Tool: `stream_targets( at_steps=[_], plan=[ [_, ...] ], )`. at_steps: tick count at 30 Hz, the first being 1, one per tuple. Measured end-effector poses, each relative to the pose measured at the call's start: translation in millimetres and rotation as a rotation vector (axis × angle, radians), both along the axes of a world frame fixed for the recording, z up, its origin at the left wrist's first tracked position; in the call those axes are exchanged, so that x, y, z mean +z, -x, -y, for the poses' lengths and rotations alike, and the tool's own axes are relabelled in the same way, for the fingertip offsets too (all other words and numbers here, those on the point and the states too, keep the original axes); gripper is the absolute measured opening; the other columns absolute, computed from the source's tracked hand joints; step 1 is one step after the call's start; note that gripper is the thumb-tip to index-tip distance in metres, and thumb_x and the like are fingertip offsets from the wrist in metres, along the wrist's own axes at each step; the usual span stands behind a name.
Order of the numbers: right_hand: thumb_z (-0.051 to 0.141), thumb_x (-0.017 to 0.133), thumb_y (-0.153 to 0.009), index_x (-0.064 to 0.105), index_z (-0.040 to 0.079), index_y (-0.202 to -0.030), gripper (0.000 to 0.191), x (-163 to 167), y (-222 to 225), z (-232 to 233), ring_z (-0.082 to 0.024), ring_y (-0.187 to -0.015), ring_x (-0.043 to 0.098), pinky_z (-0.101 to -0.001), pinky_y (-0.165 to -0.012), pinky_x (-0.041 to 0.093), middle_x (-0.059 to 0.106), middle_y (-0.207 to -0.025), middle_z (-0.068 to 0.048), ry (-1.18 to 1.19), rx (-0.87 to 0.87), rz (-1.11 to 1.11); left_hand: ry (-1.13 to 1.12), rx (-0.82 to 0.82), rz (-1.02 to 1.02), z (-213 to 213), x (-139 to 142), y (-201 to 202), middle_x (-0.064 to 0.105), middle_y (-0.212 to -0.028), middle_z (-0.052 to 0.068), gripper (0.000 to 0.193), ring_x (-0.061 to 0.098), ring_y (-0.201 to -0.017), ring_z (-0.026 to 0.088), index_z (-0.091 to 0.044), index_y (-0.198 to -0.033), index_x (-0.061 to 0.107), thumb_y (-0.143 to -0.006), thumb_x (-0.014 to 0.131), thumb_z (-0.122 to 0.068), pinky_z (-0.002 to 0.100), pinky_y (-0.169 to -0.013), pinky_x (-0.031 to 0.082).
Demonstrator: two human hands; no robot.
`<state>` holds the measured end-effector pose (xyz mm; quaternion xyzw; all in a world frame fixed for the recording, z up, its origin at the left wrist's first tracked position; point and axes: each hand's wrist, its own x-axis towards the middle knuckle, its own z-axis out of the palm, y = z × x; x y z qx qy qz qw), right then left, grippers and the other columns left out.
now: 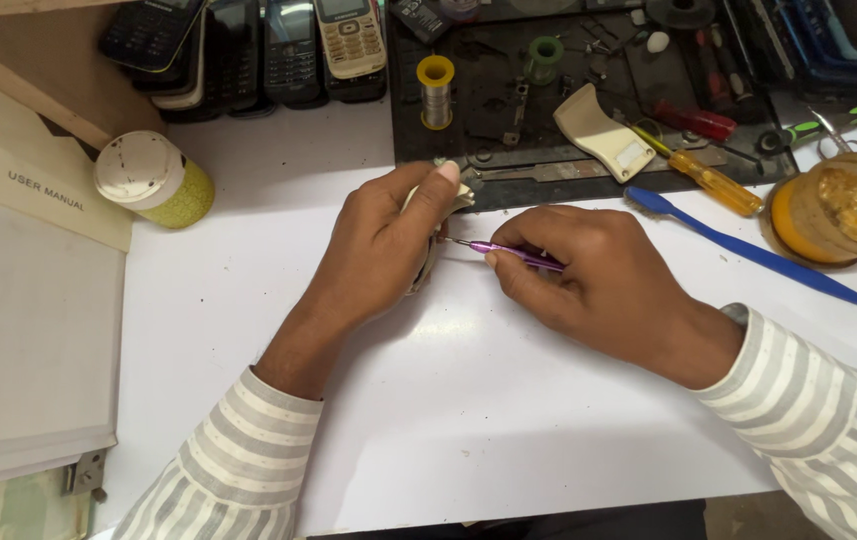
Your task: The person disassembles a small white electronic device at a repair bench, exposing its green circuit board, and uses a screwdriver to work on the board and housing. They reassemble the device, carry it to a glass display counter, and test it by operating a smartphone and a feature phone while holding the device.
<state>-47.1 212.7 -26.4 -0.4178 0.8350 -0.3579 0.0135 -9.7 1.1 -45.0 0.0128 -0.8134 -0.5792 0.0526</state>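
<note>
My left hand grips a small pale phone part on edge over the white table; most of the part is hidden by my fingers. My right hand pinches a thin purple screwdriver, with its metal tip pointing left and touching the part near my left fingers. Both wrists rest on the table in grey-and-white striped sleeves.
A black work mat at the back holds a yellow solder spool, a cream phone cover and small tools. Several phones lie at back left. A blue toothbrush, yellow-handled screwdriver, orange tub and white-lidded jar stand nearby.
</note>
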Motion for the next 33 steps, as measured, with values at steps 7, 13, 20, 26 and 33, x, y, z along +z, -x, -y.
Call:
stream_targets(
  at_steps=[7,13,20,26,33],
  plan=[
    [0.015,0.071,-0.088,0.075,0.0,-0.094,0.016,-1.9,0.0,3.4,-0.01,-0.058,0.064,-0.025,-0.05,0.05,0.075,-0.073,-0.006,0.051,-0.03,0.209,0.013,-0.001,-0.005,1.2,-2.0,0.7,0.058,-0.067,-0.001,0.05,0.053,-0.064,0.008,-0.006,-0.084,0.069,-0.104,0.048,-0.046,0.027,-0.056,0.045],
    [0.013,0.073,-0.087,0.075,-0.001,-0.093,0.015,0.0,-1.1,0.9,-0.014,-0.053,0.063,-0.0283,-0.048,0.047,0.073,-0.072,-0.009,0.028,-0.058,0.037,-0.114,0.0,0.028,1.2,-2.1,3.4,0.058,-0.068,-0.002,0.048,0.053,-0.06,0.007,-0.006,-0.084,0.069,-0.104,0.049,-0.045,0.026,-0.053,0.044],
    [0.01,0.074,-0.087,0.074,-0.001,-0.095,0.014,3.0,-3.7,0.5,-0.013,-0.057,0.066,-0.0268,-0.048,0.048,0.072,-0.076,-0.009,0.102,-0.004,-0.069,-0.124,-0.002,0.038,2.7,-4.6,5.2,0.06,-0.068,-0.001,0.049,0.056,-0.06,0.007,-0.007,-0.083,0.068,-0.104,0.048,-0.046,0.026,-0.054,0.046],
    [0.009,0.074,-0.088,0.074,-0.001,-0.095,0.012,3.8,-4.4,0.7,-0.013,-0.06,0.068,-0.0256,-0.051,0.051,0.073,-0.08,-0.009,0.128,0.011,-0.104,-0.124,-0.013,0.043,3.6,-5.3,5.3,0.059,-0.068,-0.001,0.05,0.055,-0.06,0.008,-0.007,-0.082,0.068,-0.104,0.047,-0.046,0.027,-0.054,0.045],
    [0.009,0.075,-0.088,0.074,-0.001,-0.095,0.012,2.7,-3.2,1.0,-0.013,-0.061,0.069,-0.0253,-0.051,0.051,0.073,-0.08,-0.009,0.126,0.005,-0.125,-0.121,-0.004,0.059,2.4,-5.1,6.3,0.061,-0.069,0.0,0.049,0.059,-0.062,0.008,-0.007,-0.085,0.069,-0.104,0.047,-0.047,0.026,-0.055,0.048]
  ],
)
